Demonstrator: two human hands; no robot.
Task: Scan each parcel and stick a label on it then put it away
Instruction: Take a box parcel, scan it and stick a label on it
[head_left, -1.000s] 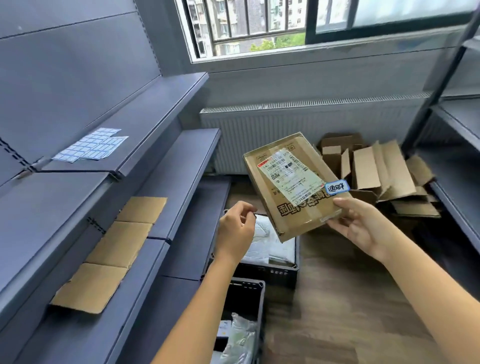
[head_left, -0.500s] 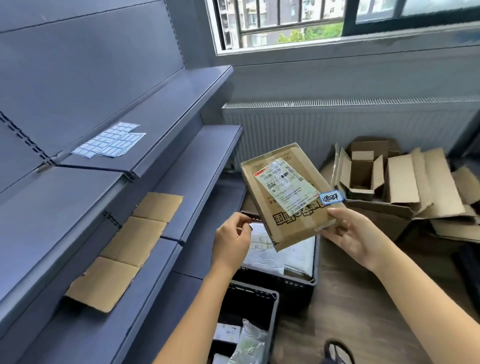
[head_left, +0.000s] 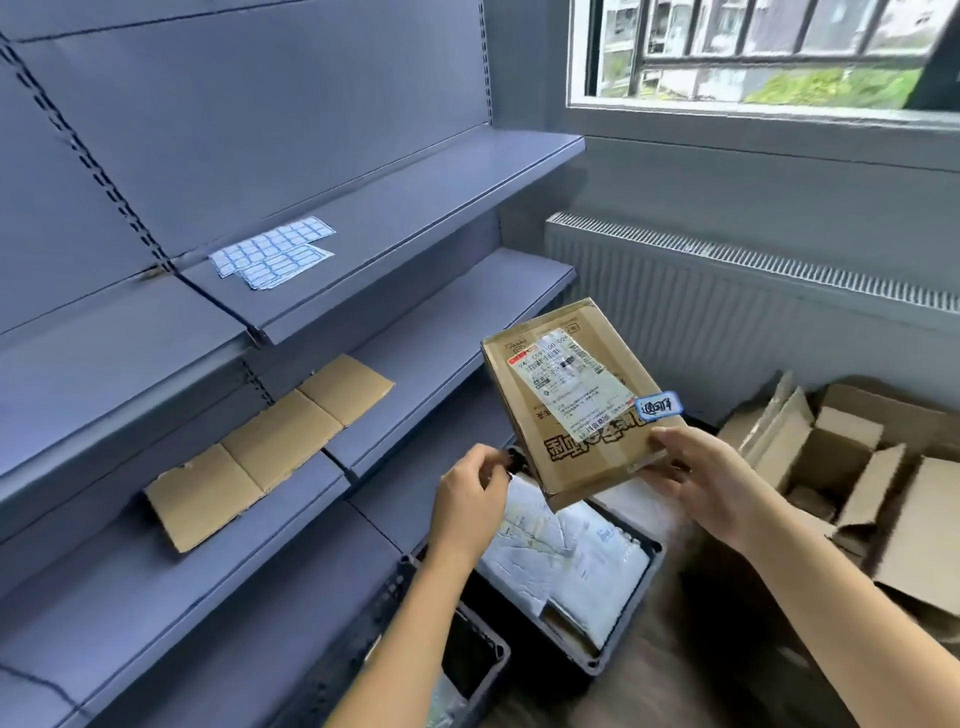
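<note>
A flat brown cardboard parcel is held tilted in the air, its white shipping label facing me. A small blue-bordered label sticks at the shipping label's right edge. My right hand grips the parcel's lower right corner. My left hand hovers just left of the parcel's lower left corner, fingers pinched together with nothing visible in them. Sheets of blue labels lie on an upper grey shelf at the left.
Grey shelves run along the left, one carrying a flat strip of cardboard. Below the parcel, a black crate holds white mailer bags; another crate sits nearer. Opened cardboard boxes lie at the right under a radiator.
My view has swung left toward the shelves. The parcel stays in my right hand, carried slightly left and lower. My left hand keeps its place by the parcel's lower left corner.
</note>
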